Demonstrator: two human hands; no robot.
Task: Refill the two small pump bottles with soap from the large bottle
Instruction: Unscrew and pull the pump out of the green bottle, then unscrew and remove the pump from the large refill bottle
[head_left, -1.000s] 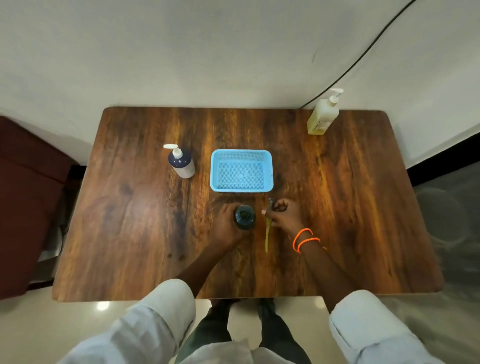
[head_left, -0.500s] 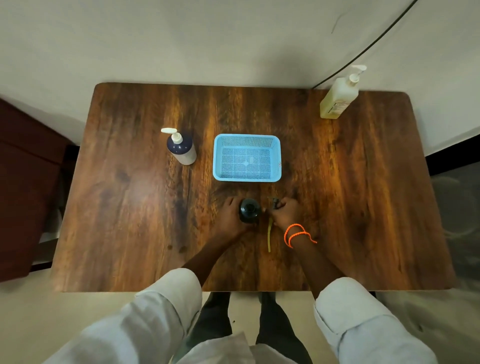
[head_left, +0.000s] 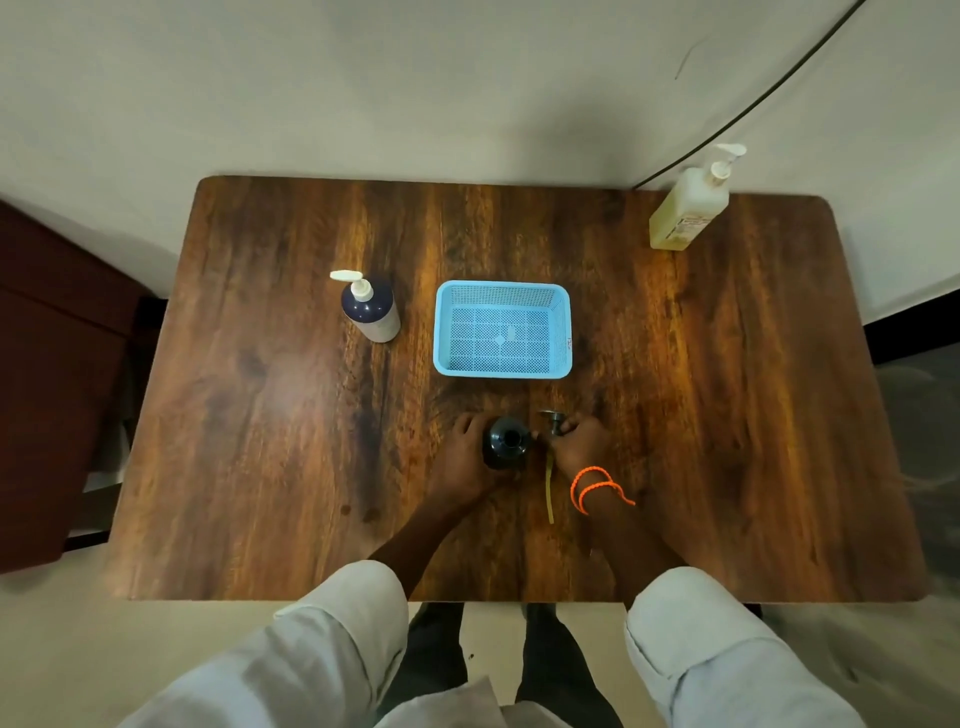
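1. Wooden table (head_left: 260, 415) fills most of the frame, pale wall along the top, blue mesh basket (head_left: 502, 329) sitting empty at centre
2. Open dark bottle (head_left: 506, 441) stands upright just below the basket, mouth facing up; left hand (head_left: 462, 460) is wrapped round its side
3. Right hand (head_left: 579, 447) pinches the pulled-out pump head (head_left: 551, 420), its yellowish dip tube (head_left: 549, 488) trailing toward the bottom of the frame
4. Second small pump bottle (head_left: 370, 307) sits left of the basket, large soap bottle (head_left: 688, 205) upper right, nozzle pointing right
5. Versus a second ago, hands and bottle look the same, only the camera view shifted
6. Loads of bare wood on both sides
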